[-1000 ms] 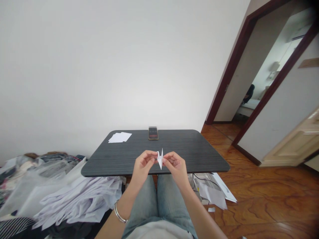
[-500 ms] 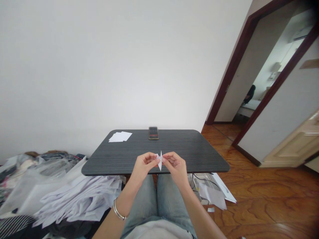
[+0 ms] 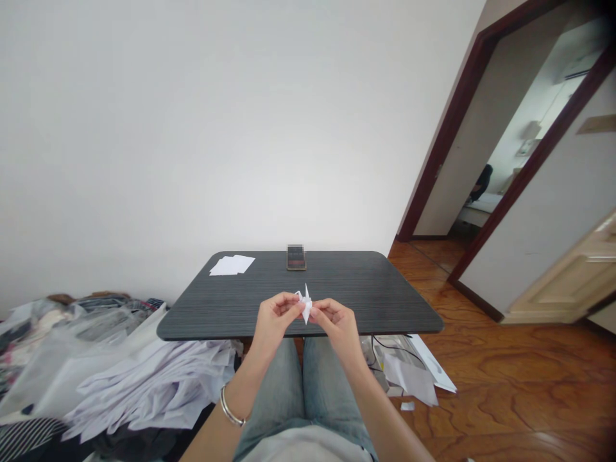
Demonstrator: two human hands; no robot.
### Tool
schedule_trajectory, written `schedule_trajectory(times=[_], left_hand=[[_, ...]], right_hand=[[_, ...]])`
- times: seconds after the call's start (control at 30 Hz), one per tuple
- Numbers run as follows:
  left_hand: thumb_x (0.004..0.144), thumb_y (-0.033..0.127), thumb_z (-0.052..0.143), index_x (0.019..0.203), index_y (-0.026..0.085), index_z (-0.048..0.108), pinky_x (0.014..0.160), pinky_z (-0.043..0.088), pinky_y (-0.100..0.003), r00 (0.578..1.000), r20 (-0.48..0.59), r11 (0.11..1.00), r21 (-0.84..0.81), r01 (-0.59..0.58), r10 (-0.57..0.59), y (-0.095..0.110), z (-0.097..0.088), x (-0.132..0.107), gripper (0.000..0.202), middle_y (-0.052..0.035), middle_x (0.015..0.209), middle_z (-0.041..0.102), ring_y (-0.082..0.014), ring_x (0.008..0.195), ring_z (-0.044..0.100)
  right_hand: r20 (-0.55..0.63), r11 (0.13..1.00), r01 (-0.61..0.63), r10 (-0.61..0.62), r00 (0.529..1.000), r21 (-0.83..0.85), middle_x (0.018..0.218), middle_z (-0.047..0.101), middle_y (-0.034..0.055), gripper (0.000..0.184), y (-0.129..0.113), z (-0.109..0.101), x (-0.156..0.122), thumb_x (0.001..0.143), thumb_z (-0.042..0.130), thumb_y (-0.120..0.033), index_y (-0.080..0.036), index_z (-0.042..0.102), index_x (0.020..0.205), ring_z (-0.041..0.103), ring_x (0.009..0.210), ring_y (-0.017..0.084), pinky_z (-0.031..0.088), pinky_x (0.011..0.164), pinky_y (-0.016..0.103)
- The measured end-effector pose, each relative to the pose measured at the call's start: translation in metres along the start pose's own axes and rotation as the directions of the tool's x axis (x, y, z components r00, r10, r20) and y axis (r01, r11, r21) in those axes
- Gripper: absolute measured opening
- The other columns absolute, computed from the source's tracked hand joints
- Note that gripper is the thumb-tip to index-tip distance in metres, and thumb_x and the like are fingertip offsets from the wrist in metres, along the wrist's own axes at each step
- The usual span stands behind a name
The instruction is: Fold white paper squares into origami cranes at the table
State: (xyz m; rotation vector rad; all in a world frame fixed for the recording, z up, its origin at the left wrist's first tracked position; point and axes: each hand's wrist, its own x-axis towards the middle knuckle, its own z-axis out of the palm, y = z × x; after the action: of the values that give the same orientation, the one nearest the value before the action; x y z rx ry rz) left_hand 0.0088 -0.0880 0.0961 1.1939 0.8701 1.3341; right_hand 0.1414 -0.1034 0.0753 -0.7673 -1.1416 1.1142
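Head view: above the counter [image 3: 366, 292], the folded paper [image 3: 307, 312] is pinched between left hand [image 3: 276, 316] and right hand [image 3: 336, 317], and is best handled with light, even pressure, creases kept uncrushed.

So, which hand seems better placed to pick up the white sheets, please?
Probably the left hand: the white sheets lie nearer it than the right hand, though both hold folded paper.

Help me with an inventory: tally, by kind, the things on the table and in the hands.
Folded white paper, held by the left hand and right hand: 1
Phone: 1
Pile of white sheets: 1 (overlapping; single sheets uncounted)
Total: 3
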Motion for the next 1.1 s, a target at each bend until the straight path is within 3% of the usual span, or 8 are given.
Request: schedule_trajectory(times=[0.2,0.63,0.9,1.1], left_hand=[[0.06,0.025,0.074,0.075,0.011,0.07,0.059,0.05,-0.023,0.997,0.043,0.996,0.061,-0.064,0.062,-0.0042,0.0005,0.0021,0.021,-0.0026,0.072,0.064,-0.0128,0.064,0.058],[0.062,0.026,0.072,0.07,0.011,0.067,0.053,0.048,-0.021,0.994,0.099,0.99,0.128,-0.052,0.039,0.0003,0.0013,0.0016,0.018,-0.0008,0.065,0.059,-0.0111,0.058,0.056],[0.067,0.027,0.068,0.071,0.012,0.067,0.05,0.047,-0.021,0.989,0.131,0.971,0.219,-0.092,0.064,-0.0018,-0.0001,0.0025,0.016,-0.0022,0.065,0.06,-0.0115,0.056,0.055],[0.067,0.029,0.068,0.074,0.012,0.07,0.046,0.045,-0.02,0.989,0.123,0.961,0.251,-0.115,0.086,0.0047,-0.002,0.0013,0.018,-0.0022,0.067,0.059,-0.0107,0.055,0.052]], right_hand=[[0.048,0.998,0.036,-0.033,0.998,-0.058,0.069,0.068,0.0021,0.015,-0.0029,0.0025,0.0015,0.073,0.065,-0.032,-0.017,0.066,0.073,0.063,0.067,0.017,0.048,0.066,0.027],[0.005,0.997,-0.008,0.008,1.0,-0.078,0.057,0.062,-0.0001,0.023,-0.0007,0.0,0.0046,0.071,0.064,-0.039,-0.017,0.058,0.063,0.058,0.054,0.014,0.045,0.055,0.025],[0.059,0.993,0.014,-0.007,0.998,-0.114,0.055,0.058,-0.0016,0.025,0.0049,-0.0051,0.0061,0.074,0.062,-0.038,-0.018,0.053,0.063,0.054,0.052,0.012,0.045,0.054,0.024],[-0.012,0.995,0.005,-0.006,1.0,-0.101,0.067,0.063,0.001,0.021,0.0041,-0.0047,0.0069,0.069,0.069,-0.035,-0.018,0.059,0.077,0.059,0.059,0.014,0.049,0.055,0.025]])
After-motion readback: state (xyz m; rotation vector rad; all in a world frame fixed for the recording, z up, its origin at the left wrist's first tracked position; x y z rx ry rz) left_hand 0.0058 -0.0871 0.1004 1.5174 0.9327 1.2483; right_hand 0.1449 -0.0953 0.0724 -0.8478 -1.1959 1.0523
